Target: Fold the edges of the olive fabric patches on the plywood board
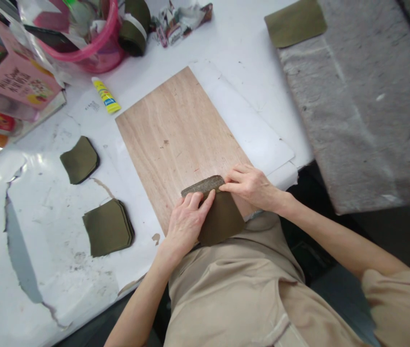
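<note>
An olive-green fabric piece (222, 219) lies over the near end of a wooden board (185, 125), its lower part hanging past the edge at my lap. Along its far edge runs a speckled grey-brown strip (205, 184), which looks like a turned-over edge. My left hand (186, 217) presses on the left end of this strip, thumb against its near side. At the right end, my right hand (250, 185) pinches the same edge between thumb and fingers. What lies beneath my fingertips is hidden.
Two stacks of olive pieces, a smaller one (80, 160) and a thicker one (108, 227), lie left of the board. A yellow glue tube (106, 95), pink basket (98, 57) and olive roll (134, 29) stand beyond. Another olive piece (295, 23) lies on a grey-covered surface (364, 111).
</note>
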A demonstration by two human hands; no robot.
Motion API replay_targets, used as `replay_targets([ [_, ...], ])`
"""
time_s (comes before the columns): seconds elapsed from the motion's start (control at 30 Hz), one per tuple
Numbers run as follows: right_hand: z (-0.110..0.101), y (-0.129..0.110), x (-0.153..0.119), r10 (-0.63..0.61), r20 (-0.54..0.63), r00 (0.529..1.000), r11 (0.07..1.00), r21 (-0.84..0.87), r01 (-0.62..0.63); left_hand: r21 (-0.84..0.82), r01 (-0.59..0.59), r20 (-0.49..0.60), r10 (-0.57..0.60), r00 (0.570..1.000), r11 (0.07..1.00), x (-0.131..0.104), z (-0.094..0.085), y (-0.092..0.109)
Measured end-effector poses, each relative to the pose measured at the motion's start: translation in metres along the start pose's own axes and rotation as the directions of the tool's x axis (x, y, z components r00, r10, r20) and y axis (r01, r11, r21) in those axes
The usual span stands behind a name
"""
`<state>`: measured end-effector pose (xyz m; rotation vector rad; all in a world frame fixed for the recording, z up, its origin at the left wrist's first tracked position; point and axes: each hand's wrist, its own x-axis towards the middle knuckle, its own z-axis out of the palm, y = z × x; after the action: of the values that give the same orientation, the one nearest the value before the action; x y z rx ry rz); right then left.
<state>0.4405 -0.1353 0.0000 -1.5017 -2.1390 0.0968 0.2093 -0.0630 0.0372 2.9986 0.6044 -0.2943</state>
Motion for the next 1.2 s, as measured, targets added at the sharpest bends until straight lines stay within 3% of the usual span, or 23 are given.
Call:
replay_targets([
  [0.47, -0.004, -0.002, -0.003, -0.015, 0.05, 0.999, 0.999, -0.043, 0.017, 0.075, -0.017, 0.1, 0.009, 0.995, 0.997, 0.01, -0.014, 0.008],
  [0.67, -0.009, -0.002, -0.009, 0.029, 0.051, 0.998, 0.999, 0.031, -0.03, 0.098, -0.013, 0.092, 0.004, 0.996, 0.995, 0.014, -0.015, 0.011],
  [0.83, -0.011, -0.002, -0.015, 0.044, 0.049, 0.998, 0.999, -0.013, -0.043, 0.16, -0.018, 0.09, 0.003, 0.996, 0.987, 0.019, -0.016, 0.013],
  [1.03, -0.009, -0.005, -0.022, 0.141, 0.037, 0.989, 0.99, -0.006, -0.141, 0.129, 0.01, 0.054, -0.017, 0.998, 0.992, 0.018, -0.015, 0.015],
  [1.2, -0.005, -0.015, -0.019, 0.28, -0.034, 0.959, 0.955, 0.106, -0.276, 0.062, 0.038, -0.037, -0.035, 0.999, 0.997, 0.001, 0.003, 0.009],
])
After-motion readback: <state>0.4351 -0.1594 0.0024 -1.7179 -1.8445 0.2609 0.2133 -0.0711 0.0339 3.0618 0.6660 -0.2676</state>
